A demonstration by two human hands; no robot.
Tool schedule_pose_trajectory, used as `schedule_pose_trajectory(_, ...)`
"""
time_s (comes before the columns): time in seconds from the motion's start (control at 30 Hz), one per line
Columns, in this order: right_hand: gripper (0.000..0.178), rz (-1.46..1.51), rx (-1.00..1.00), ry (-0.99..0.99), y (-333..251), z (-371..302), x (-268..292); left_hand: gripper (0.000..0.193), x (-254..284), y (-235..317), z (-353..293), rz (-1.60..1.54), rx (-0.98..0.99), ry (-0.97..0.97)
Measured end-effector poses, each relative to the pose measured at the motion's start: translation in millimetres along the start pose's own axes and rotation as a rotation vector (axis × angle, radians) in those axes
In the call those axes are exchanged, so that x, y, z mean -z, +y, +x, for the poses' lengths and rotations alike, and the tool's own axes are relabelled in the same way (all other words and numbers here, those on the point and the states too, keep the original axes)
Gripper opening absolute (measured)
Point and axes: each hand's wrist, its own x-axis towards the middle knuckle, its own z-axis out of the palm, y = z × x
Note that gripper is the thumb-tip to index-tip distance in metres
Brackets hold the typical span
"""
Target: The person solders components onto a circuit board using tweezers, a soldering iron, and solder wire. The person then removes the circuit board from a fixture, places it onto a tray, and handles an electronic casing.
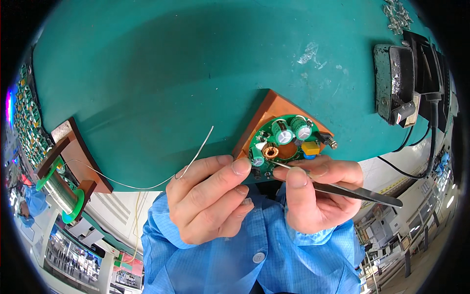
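A round green circuit board with several components sits in a brown angular holder. A copper-wound ring coil stands among its green-sleeved capacitors, a yellow block component and others. Between the fingers of my left hand, a thin solder wire is held, its free end pointing up and away. That hand's index fingertip is at the board's left edge. My right hand grips metal tweezers, their tips reaching near the coil. Fingers partly cover the board's near edge.
At left, a solder spool with green flanges sits on a brown stand, its wire trailing to my left hand. More circuit boards lie beyond. A black metal stand with cables and a heap of small metal parts occupy the right.
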Motion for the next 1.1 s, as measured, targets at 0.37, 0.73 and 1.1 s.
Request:
schedule_pose_trajectory(0.37,0.027,-0.057,0.046,-0.050,0.6,-0.8,-0.1,0.019,0.8,-1.4,-0.3,-0.010,-0.025,0.006)
schedule_pose_trajectory(0.73,0.025,-0.069,0.054,-0.073,-1.0,2.6,-0.1,0.020,2.2,-0.1,0.7,0.010,-0.010,-0.009)
schedule_pose_trajectory(1.1,0.025,-0.098,0.039,-0.100,-1.1,2.5,3.2,0.019,0.9,0.6,0.0,0.002,0.005,-0.016)
